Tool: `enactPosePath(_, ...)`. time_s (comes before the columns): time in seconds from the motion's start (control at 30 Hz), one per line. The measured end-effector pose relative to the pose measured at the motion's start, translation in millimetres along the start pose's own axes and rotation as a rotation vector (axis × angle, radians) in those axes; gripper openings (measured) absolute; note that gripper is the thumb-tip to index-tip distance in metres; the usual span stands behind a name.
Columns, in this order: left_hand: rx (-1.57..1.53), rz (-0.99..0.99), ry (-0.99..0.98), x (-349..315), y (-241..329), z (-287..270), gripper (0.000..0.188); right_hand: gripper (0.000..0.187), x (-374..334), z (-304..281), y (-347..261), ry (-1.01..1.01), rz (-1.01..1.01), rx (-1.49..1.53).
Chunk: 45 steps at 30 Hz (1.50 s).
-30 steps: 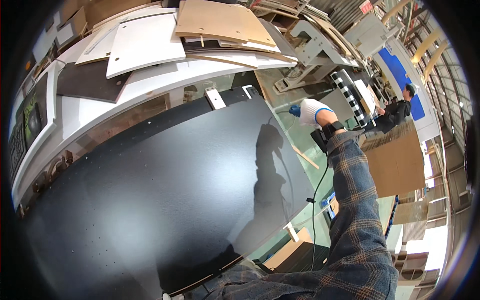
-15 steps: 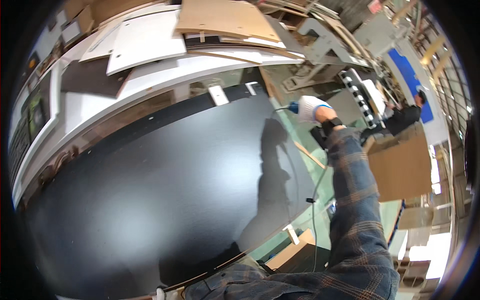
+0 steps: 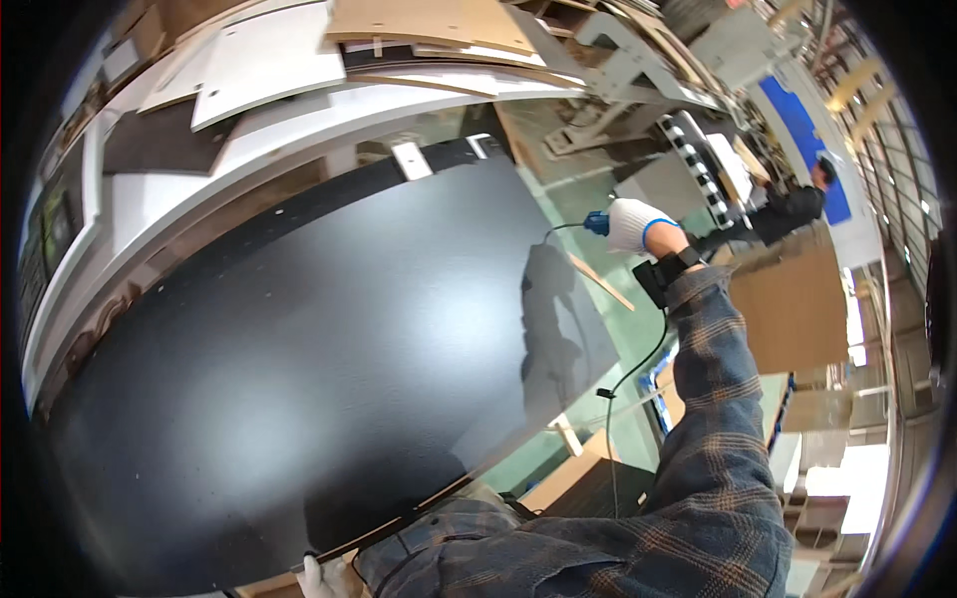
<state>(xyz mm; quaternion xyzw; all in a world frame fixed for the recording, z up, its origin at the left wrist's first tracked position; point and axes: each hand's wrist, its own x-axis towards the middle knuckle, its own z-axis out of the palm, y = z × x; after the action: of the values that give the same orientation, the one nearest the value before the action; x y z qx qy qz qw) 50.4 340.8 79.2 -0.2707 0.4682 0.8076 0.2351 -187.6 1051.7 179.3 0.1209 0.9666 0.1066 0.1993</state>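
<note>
My right hand (image 3: pixel 636 225), in a white knit glove with a blue cuff edge, reaches out past the right end of a large black panel (image 3: pixel 379 289). It is closed round a blue air blow gun (image 3: pixel 596 222), whose thin, dark, bent tube points toward the panel; most of its body is hidden by the glove. The panel lies flat, its glossy top catching two bright reflections and my shadow. At the near edge, my left hand (image 3: pixel 323 578), also in a white glove, shows only partly; its fingers hook over the panel's edge, and the rest is cut off.
Beyond the panel, a white bench (image 3: pixel 279 130) carries stacked white and brown boards (image 3: pixel 429 25). A dark cable (image 3: pixel 638 369) hangs from my right wrist. Wood strips and a cardboard sheet (image 3: pixel 793 304) stand at right. A person in black (image 3: pixel 788 214) works farther off at the right.
My view has shifted slightly. The blue blow gun shows more clearly from my right hand, its tube still toward the panel. More of my left hand has come into view at the near edge.
</note>
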Motion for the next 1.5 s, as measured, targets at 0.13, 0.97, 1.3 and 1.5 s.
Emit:
enactPosePath(0.13,-0.017,-0.012,0.109,15,-49,-84,0.033,0.034,-67,34,38,-0.114,0.103,-0.006)
enactPosePath(0.97,0.093,-0.163,0.053,10,-28,-60,0.057,0.029,-231,79,28,-0.312,0.299,0.066)
enactPosePath(1.3,0.019,-0.074,0.198,1,-32,-24,0.04,0.026,-234,83,27,-0.34,0.111,-0.013)
enactPosePath(1.5,-0.066,-0.014,0.182,4,-37,-43,0.04,0.035,-174,-42,-152,-0.069,-0.156,0.109)
